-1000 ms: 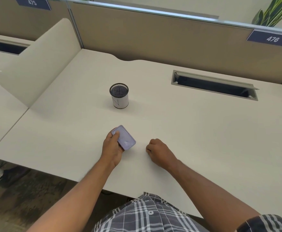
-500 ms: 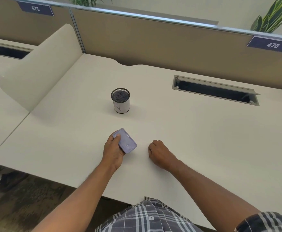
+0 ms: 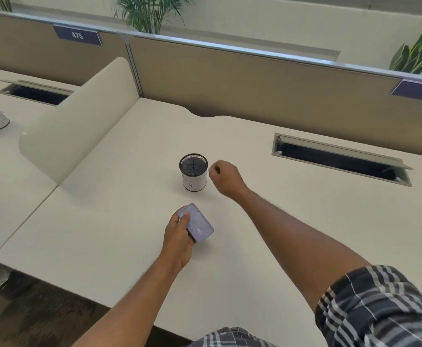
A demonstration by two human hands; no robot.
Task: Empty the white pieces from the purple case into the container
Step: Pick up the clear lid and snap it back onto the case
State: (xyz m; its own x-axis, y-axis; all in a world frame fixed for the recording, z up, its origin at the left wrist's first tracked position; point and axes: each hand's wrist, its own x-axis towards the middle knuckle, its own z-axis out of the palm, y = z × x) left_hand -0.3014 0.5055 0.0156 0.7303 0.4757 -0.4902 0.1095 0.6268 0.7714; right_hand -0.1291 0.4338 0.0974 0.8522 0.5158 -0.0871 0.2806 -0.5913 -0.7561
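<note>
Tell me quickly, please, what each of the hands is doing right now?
Left hand: closed on the purple case.
Right hand: curled shut beside the container; contents cannot be told.

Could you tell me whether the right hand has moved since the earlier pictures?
Yes. The right hand has gone forward from beside the purple case to right beside the mesh container.

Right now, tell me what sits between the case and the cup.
Nothing visible. The case, held in the left hand, has bare desk between it and the cup. The right hand hovers closed beside the cup's right, off that line.
</note>
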